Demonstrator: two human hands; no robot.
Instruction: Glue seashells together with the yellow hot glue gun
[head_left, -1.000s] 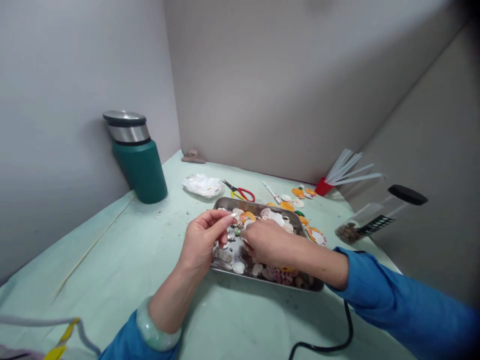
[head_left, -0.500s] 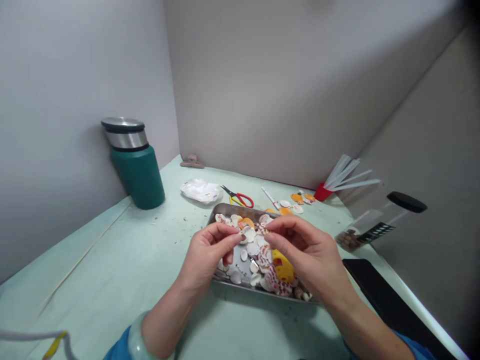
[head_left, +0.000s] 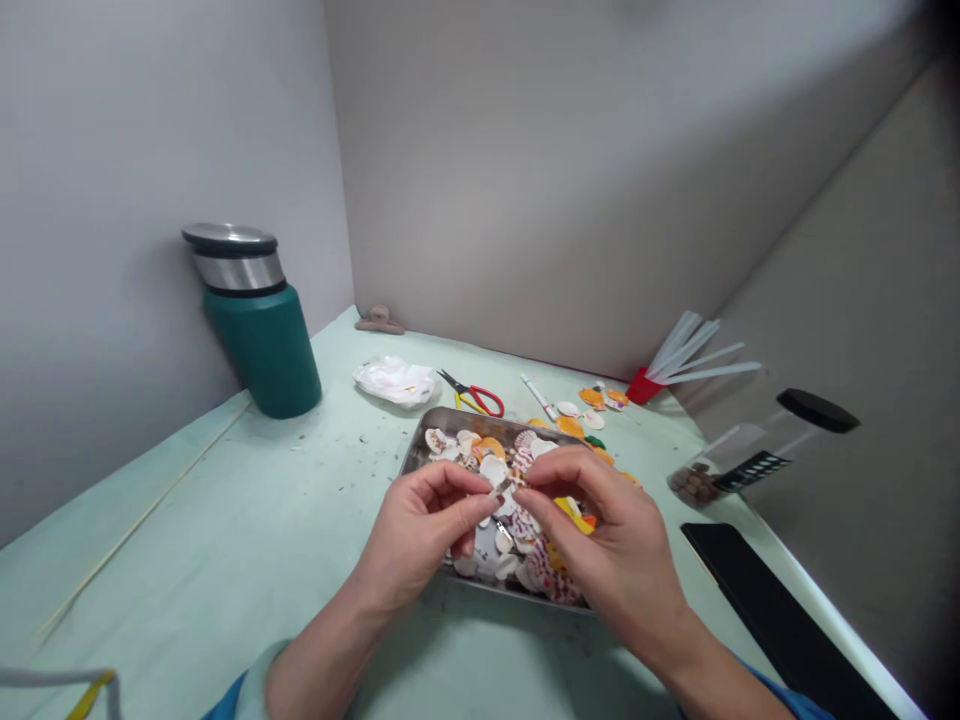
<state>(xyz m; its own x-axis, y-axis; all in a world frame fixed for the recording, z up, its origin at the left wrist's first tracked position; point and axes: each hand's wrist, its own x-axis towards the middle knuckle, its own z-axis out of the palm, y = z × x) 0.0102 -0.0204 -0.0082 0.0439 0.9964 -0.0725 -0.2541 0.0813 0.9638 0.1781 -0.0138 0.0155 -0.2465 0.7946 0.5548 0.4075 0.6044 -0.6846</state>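
Observation:
My left hand [head_left: 424, 530] and my right hand [head_left: 592, 530] meet fingertip to fingertip above a metal tray [head_left: 420, 443]. Both pinch a small pale piece, apparently a small shell [head_left: 504, 487], between thumbs and forefingers. The tray holds several shells [head_left: 487, 462], white, orange and red-speckled. Both hands hover over the tray's near half and hide part of its contents.
A green flask with a steel lid [head_left: 255, 325] stands at the back left. Behind the tray lie a crumpled white tissue [head_left: 396, 380], red-handled scissors [head_left: 476, 394], a small tube [head_left: 540, 396] and loose shells [head_left: 592, 405]. A clear jar with a black lid [head_left: 757, 445] and a black flat object [head_left: 772, 620] lie at the right.
My right hand lifted out of the tray and joined my left hand's fingertips. Both hands have drawn slightly nearer to me, still pinched together.

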